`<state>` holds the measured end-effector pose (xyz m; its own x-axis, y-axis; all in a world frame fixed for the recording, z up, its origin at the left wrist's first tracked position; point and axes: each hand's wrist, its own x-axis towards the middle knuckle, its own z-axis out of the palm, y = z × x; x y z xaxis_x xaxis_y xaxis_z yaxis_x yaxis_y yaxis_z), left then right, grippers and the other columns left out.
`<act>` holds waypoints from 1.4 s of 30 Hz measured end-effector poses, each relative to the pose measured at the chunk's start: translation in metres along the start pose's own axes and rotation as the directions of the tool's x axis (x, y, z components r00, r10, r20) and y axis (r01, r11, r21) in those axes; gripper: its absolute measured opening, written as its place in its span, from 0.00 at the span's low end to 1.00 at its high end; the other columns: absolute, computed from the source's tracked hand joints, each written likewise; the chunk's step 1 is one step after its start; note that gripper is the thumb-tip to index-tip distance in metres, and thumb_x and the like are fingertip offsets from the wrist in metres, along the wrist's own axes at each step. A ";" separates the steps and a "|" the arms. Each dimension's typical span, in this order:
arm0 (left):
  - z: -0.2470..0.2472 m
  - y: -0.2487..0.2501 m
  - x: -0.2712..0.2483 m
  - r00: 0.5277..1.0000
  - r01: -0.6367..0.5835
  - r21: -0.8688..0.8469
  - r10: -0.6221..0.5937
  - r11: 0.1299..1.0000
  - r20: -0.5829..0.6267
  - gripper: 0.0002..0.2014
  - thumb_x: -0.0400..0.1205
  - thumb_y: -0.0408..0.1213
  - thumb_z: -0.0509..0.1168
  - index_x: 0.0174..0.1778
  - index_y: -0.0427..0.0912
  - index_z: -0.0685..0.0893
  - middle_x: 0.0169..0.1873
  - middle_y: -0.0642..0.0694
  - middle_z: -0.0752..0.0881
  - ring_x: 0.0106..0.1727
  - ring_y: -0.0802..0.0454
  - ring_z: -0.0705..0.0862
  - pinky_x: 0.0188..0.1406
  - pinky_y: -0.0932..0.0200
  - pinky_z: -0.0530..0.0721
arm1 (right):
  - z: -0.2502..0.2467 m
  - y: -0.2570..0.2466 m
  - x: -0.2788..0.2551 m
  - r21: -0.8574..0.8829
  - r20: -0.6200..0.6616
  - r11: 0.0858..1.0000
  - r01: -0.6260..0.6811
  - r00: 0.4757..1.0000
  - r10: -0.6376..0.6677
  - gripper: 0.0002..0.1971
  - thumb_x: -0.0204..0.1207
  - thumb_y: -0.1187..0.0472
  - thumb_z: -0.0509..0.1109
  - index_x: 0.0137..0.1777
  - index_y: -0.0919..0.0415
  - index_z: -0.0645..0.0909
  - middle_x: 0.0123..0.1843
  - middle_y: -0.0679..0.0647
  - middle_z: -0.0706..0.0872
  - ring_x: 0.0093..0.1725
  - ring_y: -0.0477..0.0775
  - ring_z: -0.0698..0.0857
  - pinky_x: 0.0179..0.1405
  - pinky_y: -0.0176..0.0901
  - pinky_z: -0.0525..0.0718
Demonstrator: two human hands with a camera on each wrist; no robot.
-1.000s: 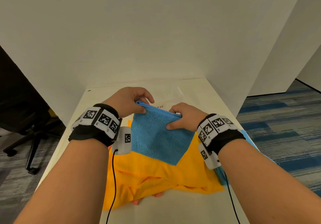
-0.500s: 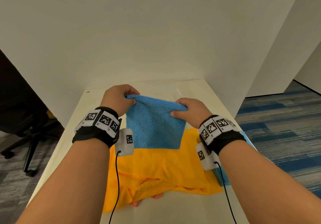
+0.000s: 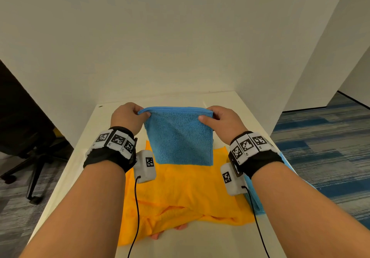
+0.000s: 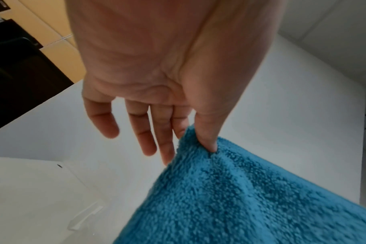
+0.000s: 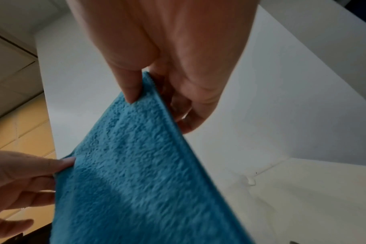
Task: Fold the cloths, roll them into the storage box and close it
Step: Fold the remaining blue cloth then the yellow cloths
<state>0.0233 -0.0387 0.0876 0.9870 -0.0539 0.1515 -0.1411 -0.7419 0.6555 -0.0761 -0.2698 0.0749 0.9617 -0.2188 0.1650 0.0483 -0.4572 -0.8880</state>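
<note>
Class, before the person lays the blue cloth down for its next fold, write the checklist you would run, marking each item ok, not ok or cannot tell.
1. Left hand pinches the top corner of the blue cloth: ok.
2. Right hand pinches the other top corner: ok.
3. Top edge taut and level between the hands: ok.
4. Cloth hangs flat, without twists: ok.
5. Bare table to lay it on: not ok; the orange cloth lies spread underneath.
6. Storage box open and ready: cannot tell.

A folded cloth (image 3: 180, 137) hangs between both hands above a second cloth (image 3: 180, 193). That second cloth lies on the surface (image 3: 90, 157). A chair (image 3: 26, 147) stands left.
</note>
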 end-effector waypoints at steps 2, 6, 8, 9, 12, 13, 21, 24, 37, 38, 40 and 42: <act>0.000 0.002 -0.001 0.999 0.013 -0.001 -0.013 1.000 0.039 0.13 0.83 0.47 0.63 0.45 0.39 0.78 0.35 0.46 0.78 0.41 0.46 0.76 0.32 0.55 0.69 | 0.001 0.002 0.001 0.012 -0.013 1.000 -0.026 1.000 0.027 0.07 0.83 0.56 0.64 0.53 0.59 0.78 0.43 0.48 0.82 0.41 0.43 0.80 0.34 0.26 0.75; 0.006 0.006 -0.003 0.995 0.038 -0.123 -0.026 0.992 0.094 0.13 0.87 0.48 0.55 0.52 0.39 0.73 0.37 0.47 0.76 0.39 0.48 0.74 0.35 0.55 0.68 | 0.004 0.005 0.003 0.046 -0.014 0.997 -0.063 0.998 0.063 0.09 0.85 0.55 0.60 0.58 0.60 0.74 0.50 0.50 0.81 0.46 0.44 0.79 0.41 0.35 0.76; 0.010 0.007 -0.005 0.996 0.027 -0.218 -0.008 0.976 0.090 0.12 0.87 0.48 0.55 0.52 0.41 0.72 0.37 0.47 0.77 0.37 0.48 0.74 0.35 0.55 0.71 | 0.005 0.004 0.002 0.062 0.006 0.996 -0.071 0.998 0.070 0.07 0.84 0.57 0.64 0.58 0.57 0.73 0.50 0.48 0.81 0.46 0.43 0.80 0.41 0.36 0.77; 0.012 0.007 -0.005 0.997 0.020 -0.256 0.001 0.966 0.081 0.11 0.87 0.48 0.55 0.52 0.42 0.72 0.37 0.47 0.77 0.38 0.48 0.75 0.36 0.54 0.72 | 0.005 0.005 0.002 0.071 0.013 0.994 -0.080 0.997 0.079 0.08 0.82 0.58 0.66 0.59 0.56 0.74 0.51 0.48 0.81 0.48 0.45 0.81 0.44 0.38 0.79; 0.014 0.009 -0.007 0.999 -0.017 -0.313 0.029 0.950 0.033 0.10 0.87 0.46 0.55 0.54 0.44 0.73 0.38 0.47 0.78 0.36 0.52 0.75 0.34 0.56 0.71 | 0.002 0.010 0.001 0.056 0.014 0.990 -0.126 0.992 0.125 0.13 0.79 0.62 0.70 0.63 0.57 0.76 0.56 0.53 0.83 0.55 0.52 0.83 0.56 0.49 0.84; 0.015 0.010 -0.008 0.999 -0.038 -0.328 0.046 0.944 0.018 0.09 0.87 0.46 0.55 0.54 0.44 0.74 0.38 0.47 0.78 0.36 0.52 0.74 0.33 0.57 0.71 | 0.001 0.012 0.000 0.050 0.006 0.989 -0.142 0.990 0.142 0.13 0.79 0.62 0.69 0.63 0.58 0.77 0.57 0.54 0.84 0.56 0.54 0.84 0.60 0.53 0.84; 0.032 0.010 -0.014 0.994 -0.034 -0.402 0.073 0.915 0.081 0.09 0.86 0.48 0.56 0.53 0.46 0.73 0.41 0.45 0.81 0.41 0.47 0.79 0.42 0.51 0.77 | -0.012 0.013 -0.010 -0.028 -0.139 0.991 -0.129 0.983 0.124 0.07 0.81 0.59 0.66 0.52 0.61 0.84 0.46 0.53 0.85 0.47 0.54 0.83 0.54 0.54 0.82; 0.038 0.008 -0.016 0.985 -0.009 -0.389 0.075 0.921 0.155 0.09 0.86 0.49 0.56 0.52 0.47 0.73 0.41 0.44 0.81 0.41 0.45 0.79 0.43 0.46 0.81 | -0.016 0.016 -0.017 -0.002 -0.206 0.986 -0.168 0.965 0.164 0.08 0.81 0.58 0.67 0.45 0.61 0.83 0.38 0.51 0.83 0.41 0.52 0.80 0.46 0.50 0.80; 0.082 0.032 -0.050 0.830 0.164 -0.416 0.102 0.894 0.548 0.09 0.86 0.44 0.60 0.56 0.43 0.75 0.51 0.41 0.81 0.43 0.47 0.85 0.35 0.50 0.89 | -0.059 0.051 -0.051 -0.066 -0.434 0.950 -0.305 0.866 0.248 0.11 0.82 0.56 0.65 0.46 0.64 0.83 0.35 0.50 0.79 0.35 0.46 0.76 0.30 0.35 0.71; 0.088 0.037 -0.053 0.821 0.165 -0.397 0.097 0.903 0.562 0.10 0.86 0.44 0.60 0.58 0.43 0.75 0.51 0.42 0.82 0.43 0.47 0.86 0.35 0.50 0.90 | -0.065 0.055 -0.052 -0.065 -0.436 0.946 -0.316 0.862 0.258 0.11 0.82 0.56 0.65 0.47 0.63 0.83 0.36 0.50 0.80 0.36 0.47 0.76 0.32 0.36 0.72; 0.100 0.046 -0.058 0.810 0.170 -0.369 0.084 0.914 0.581 0.12 0.86 0.44 0.60 0.60 0.42 0.74 0.51 0.42 0.82 0.43 0.47 0.86 0.36 0.49 0.90 | -0.076 0.064 -0.052 -0.062 -0.434 0.938 -0.341 0.856 0.283 0.11 0.82 0.56 0.65 0.48 0.64 0.84 0.39 0.53 0.82 0.39 0.50 0.78 0.36 0.41 0.75; 0.112 0.056 -0.064 0.797 0.181 -0.350 0.072 0.919 0.600 0.12 0.86 0.44 0.59 0.60 0.41 0.74 0.51 0.41 0.82 0.42 0.47 0.86 0.36 0.51 0.90 | -0.089 0.074 -0.053 -0.077 -0.429 0.928 -0.363 0.853 0.298 0.12 0.82 0.55 0.65 0.50 0.64 0.84 0.43 0.56 0.84 0.43 0.53 0.80 0.43 0.45 0.78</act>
<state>-0.0392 -0.1522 0.0318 0.8226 -0.4972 -0.2760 0.0218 -0.4575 0.8890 -0.1478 -0.3684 0.0386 0.7190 -0.6925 0.0597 -0.3254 -0.4113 -0.8515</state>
